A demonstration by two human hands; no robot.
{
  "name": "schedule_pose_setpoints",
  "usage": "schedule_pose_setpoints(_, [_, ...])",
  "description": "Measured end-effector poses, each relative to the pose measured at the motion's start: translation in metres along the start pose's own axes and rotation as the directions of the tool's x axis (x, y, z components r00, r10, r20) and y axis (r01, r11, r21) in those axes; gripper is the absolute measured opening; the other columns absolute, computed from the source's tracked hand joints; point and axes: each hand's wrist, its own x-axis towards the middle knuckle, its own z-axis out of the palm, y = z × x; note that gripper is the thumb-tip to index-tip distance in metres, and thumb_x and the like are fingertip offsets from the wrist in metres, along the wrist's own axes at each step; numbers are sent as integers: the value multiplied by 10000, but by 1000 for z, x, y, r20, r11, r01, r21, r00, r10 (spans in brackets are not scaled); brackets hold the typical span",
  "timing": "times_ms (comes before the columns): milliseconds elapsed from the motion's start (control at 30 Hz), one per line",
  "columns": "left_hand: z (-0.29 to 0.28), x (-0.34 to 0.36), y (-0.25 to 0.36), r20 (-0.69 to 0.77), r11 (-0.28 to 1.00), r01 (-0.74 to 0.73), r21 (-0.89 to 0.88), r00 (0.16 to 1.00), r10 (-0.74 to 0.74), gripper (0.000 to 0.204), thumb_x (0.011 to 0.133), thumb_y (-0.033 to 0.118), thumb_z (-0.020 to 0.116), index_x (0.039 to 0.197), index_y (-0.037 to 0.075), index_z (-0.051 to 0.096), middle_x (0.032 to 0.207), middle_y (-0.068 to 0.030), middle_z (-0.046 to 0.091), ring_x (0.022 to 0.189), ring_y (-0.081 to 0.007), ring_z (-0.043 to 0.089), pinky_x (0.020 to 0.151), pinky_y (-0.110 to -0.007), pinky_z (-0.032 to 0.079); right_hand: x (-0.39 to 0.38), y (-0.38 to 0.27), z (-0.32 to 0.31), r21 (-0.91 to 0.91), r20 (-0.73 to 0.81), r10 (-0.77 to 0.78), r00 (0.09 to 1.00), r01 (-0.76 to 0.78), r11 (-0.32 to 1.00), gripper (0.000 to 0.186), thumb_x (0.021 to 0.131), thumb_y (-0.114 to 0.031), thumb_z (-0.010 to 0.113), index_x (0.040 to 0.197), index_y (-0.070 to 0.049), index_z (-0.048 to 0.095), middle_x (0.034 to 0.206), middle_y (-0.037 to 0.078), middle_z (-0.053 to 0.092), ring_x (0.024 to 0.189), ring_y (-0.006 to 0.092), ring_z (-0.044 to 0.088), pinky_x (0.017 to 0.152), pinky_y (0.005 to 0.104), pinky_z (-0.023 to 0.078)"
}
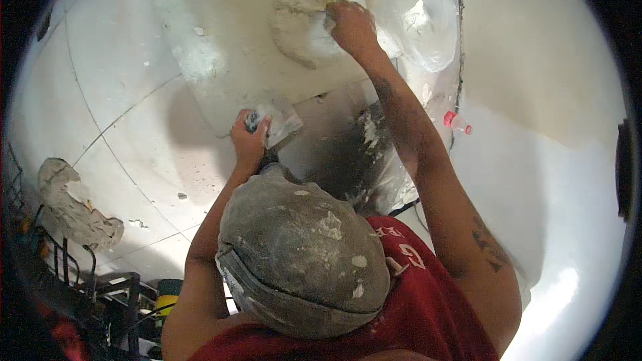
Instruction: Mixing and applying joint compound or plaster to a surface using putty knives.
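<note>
Head view — right hand point(352, 25) fingers dig into plaster mound point(301, 23); left hand point(249, 137) grips trowel point(277, 120).

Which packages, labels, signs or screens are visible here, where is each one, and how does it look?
Clear plastic bag: top right on the board, beside the right hand; crumpled, whitish powder inside.
Small bottle: right of the board, lying down; clear with a pink cap.
No signs or screens.

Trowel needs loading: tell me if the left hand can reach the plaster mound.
Probably yes: only bare board lies between left hand and plaster mound; right hand works its right side.
</note>
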Motion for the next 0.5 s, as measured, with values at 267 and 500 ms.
schedule_pose_setpoints(267, [9, 91, 97, 147, 972, 217, -91, 968, -202, 225, 684, 120, 674, 814, -26, 563, 634, -62, 558, 588, -118, 510, 545, -267, 422, -25, -6, -27, 76, 129, 118, 985, -129, 989, 162, 705, -154, 518, 824, -87, 605, 807, 118, 568, 752, 301, 567, 667, 413, 459])
schedule_pose_setpoints(500, [18, 146, 142, 549, 766, -490, 416, 807, 218, 291, 706, 164, 630, 905, -34, 555, 756, -133, 602, 646, -205, 548, 619, -323, 442, -51, 9, -9, 267, 46, 62, 997, -72, 961, 176, 684, -146, 535, 787, -24, 606, 764, 164, 600, 750, 313, 584, 667, 433, 470])
